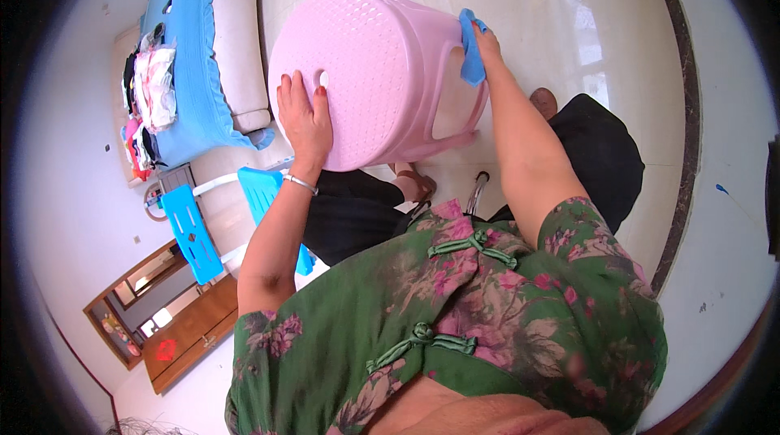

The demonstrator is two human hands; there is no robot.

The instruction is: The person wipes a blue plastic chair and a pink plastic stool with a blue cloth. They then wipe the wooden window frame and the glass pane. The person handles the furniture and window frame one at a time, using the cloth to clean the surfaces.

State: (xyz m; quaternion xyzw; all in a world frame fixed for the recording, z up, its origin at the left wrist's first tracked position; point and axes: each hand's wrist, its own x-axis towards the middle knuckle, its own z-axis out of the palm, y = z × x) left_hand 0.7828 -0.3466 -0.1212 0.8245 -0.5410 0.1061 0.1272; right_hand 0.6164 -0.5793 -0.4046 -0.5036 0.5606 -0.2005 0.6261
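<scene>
A pink plastic stool [359,81] is tipped over in front of me, its round, dimpled seat facing left and its legs pointing right. My left hand [304,124] lies spread on the seat, the fingertips beside the small hole in it; a bracelet is on that wrist. At the leg end, my right hand [485,45] holds a blue cloth [471,54] against the stool's edge. Part of the right hand's fingers is hidden behind the cloth.
A sofa with a blue cover [189,63] stands at the upper left, bearing folded clothes [155,88]. Near my left arm is a blue and white plastic chair [192,234]. Glossy tiles [585,27] cover the floor, with a dark border along the white wall [725,240] at right.
</scene>
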